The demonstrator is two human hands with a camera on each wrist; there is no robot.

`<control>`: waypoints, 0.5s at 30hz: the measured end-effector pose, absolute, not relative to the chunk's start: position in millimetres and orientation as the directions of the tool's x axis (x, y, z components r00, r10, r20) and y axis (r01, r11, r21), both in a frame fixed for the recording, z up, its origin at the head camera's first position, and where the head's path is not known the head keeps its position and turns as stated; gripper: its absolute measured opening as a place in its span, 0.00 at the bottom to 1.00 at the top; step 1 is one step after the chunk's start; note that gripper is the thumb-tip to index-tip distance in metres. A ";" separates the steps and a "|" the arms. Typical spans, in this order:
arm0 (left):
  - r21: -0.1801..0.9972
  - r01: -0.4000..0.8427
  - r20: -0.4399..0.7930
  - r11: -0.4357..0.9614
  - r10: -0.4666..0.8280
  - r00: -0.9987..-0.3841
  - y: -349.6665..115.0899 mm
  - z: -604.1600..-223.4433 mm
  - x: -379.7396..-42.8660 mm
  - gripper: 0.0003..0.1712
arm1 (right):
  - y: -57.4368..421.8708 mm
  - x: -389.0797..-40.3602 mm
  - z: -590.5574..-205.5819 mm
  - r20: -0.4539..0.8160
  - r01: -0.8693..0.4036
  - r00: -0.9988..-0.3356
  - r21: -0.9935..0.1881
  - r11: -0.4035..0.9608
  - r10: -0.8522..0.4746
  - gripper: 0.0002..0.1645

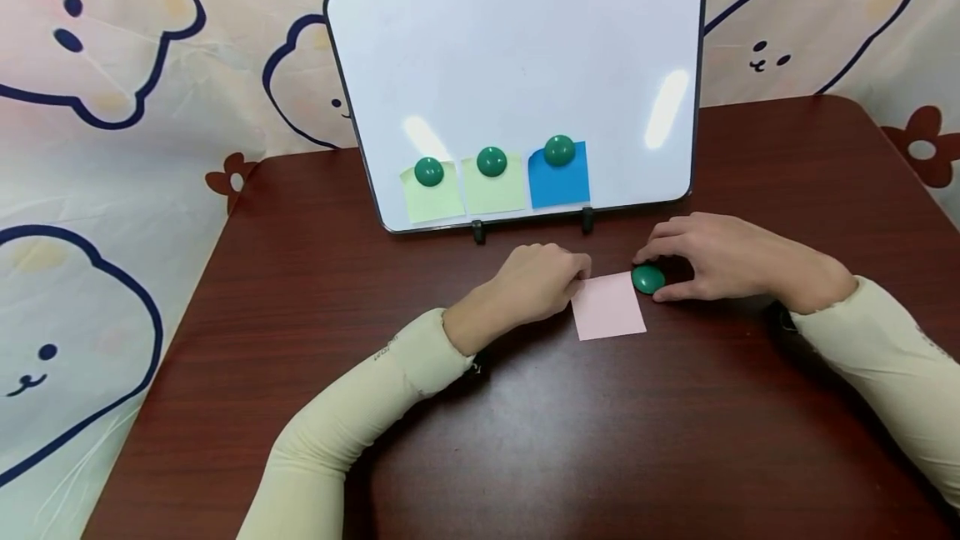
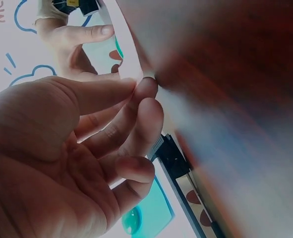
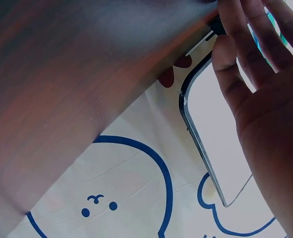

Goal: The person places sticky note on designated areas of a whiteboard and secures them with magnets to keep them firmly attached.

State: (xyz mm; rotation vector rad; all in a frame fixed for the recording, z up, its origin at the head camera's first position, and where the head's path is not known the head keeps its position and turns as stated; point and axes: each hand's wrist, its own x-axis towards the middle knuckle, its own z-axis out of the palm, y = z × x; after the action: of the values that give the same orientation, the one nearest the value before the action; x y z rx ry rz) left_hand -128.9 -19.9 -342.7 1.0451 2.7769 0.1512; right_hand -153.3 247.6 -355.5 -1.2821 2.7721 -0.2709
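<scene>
My left hand [image 1: 536, 282] pinches the upper left corner of a square pink sticky note [image 1: 609, 307] over the table. The left wrist view shows thumb and index finger of that hand [image 2: 101, 124] meeting on the paper [image 2: 128, 49], which is seen nearly edge-on. Right beside the note's upper right corner is a round green magnet [image 1: 647, 279]. My right hand [image 1: 716, 261] curves its thumb and fingers around this magnet from the right. The right wrist view catches only the palm and fingers of the right hand [image 3: 255, 64]; the magnet is hidden there.
A framed whiteboard [image 1: 517, 48] stands on black feet [image 1: 478, 232] behind the hands. Along its lower edge, two pale green notes [image 1: 435, 202] and a blue note [image 1: 560, 184] hang under green magnets [image 1: 492, 162]. The dark wooden table [image 1: 525, 440] borders a cartoon-printed cloth [image 1: 67, 173].
</scene>
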 end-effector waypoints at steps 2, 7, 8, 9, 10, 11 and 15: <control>0.161 0.638 -0.108 0.753 0.656 -0.747 -21.3 -343.4 -128.4 0.09 | 247.6 -153.5 -356.2 0.011 -0.753 -0.644 -0.188 0.631 -0.765 0.24; 0.178 0.632 -0.016 0.754 0.645 -0.764 -26.1 -344.9 -128.6 0.08 | 248.2 -154.0 -355.8 0.018 -0.761 -0.636 -0.184 0.623 -0.772 0.23; 0.176 0.634 0.006 0.753 0.643 -0.766 -27.6 -344.9 -128.9 0.08 | 248.2 -154.0 -355.6 0.016 -0.760 -0.636 -0.184 0.623 -0.771 0.23; 0.171 0.637 0.029 0.752 0.643 -0.766 -29.3 -344.9 -129.4 0.08 | 248.3 -153.9 -355.4 0.013 -0.759 -0.637 -0.184 0.625 -0.770 0.23; 0.162 0.641 0.055 0.750 0.641 -0.765 -31.1 -344.8 -130.2 0.09 | 248.2 -153.9 -355.2 0.013 -0.760 -0.636 -0.187 0.623 -0.772 0.22; 0.149 0.645 0.085 0.750 0.640 -0.764 -33.2 -344.5 -130.9 0.09 | 248.3 -153.8 -355.0 0.012 -0.761 -0.634 -0.190 0.621 -0.773 0.22; 0.101 0.648 0.217 0.755 0.619 -0.755 -43.9 -344.0 -134.0 0.09 | 248.1 -153.2 -354.8 0.007 -0.756 -0.638 -0.197 0.624 -0.770 0.22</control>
State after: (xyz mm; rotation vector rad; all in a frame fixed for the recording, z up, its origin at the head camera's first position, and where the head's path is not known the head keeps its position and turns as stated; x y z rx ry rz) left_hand -134.0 -43.9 -344.0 1.1284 3.1013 0.2839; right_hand -153.2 248.1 -354.8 -1.2995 2.7606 -0.2785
